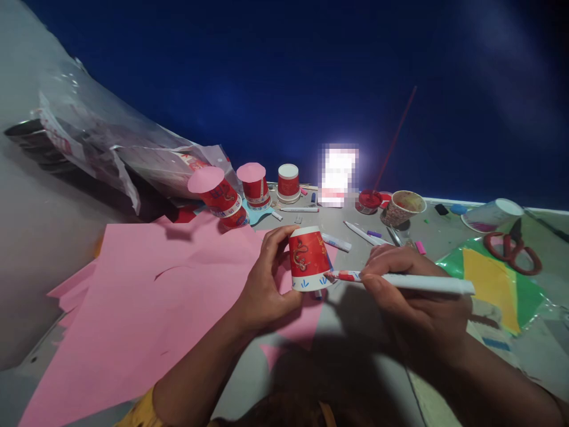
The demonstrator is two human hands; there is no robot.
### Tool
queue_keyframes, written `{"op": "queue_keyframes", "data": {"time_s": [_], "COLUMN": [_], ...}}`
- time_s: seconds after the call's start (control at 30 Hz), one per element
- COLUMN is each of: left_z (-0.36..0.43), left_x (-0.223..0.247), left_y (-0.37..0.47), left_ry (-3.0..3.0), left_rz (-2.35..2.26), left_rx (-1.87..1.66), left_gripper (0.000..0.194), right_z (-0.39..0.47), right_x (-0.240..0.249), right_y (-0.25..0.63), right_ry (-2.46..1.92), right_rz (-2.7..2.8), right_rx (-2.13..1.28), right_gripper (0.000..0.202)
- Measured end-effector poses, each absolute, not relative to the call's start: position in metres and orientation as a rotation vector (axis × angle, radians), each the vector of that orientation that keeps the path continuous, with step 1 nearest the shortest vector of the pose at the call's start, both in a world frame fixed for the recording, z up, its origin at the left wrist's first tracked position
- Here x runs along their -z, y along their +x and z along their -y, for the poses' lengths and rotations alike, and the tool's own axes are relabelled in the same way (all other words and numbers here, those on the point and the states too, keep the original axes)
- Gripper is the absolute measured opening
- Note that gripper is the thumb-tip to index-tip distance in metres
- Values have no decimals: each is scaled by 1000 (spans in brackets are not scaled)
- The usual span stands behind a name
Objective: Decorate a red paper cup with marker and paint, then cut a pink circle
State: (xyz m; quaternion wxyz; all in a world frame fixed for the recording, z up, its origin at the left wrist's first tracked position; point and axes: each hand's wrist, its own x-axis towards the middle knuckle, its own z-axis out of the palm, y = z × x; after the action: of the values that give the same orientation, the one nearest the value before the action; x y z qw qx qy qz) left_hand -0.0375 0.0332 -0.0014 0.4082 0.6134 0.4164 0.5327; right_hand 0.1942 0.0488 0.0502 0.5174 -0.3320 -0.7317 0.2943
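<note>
An upside-down red paper cup [306, 255] with a gold dragon is held between the thumb and fingers of my left hand [271, 284]. Blue strokes mark the white band along its lower rim. My right hand [409, 296] grips a white marker [427, 283] like a pen. The marker's red tip touches or almost touches the right side of the cup's white band. Pink paper sheets [178, 284] lie under and left of my left hand.
Behind stand more red cups [288, 183], two topped with pink discs [252, 172]. A bright screen [338, 175], a red pot [368, 201] and a speckled cup [402, 207] stand further right. Scissors [513, 246] rest on green and yellow sheets [491, 284]. Plastic bags [146, 160] lie back left.
</note>
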Motion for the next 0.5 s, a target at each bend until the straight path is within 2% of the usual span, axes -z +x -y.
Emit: {"op": "queue_keyframes", "data": {"time_s": [0.5], "left_z": [-33], "left_x": [2], "left_y": [-38], "left_ry": [1561], "left_rz": [-1035], "left_rx": [-1339], "left_gripper": [89], "right_z": [-49], "right_x": [-54], "right_y": [198], "right_ry": [-795], "right_rz": [1784], "right_rx": [-725], "right_gripper": [10]}}
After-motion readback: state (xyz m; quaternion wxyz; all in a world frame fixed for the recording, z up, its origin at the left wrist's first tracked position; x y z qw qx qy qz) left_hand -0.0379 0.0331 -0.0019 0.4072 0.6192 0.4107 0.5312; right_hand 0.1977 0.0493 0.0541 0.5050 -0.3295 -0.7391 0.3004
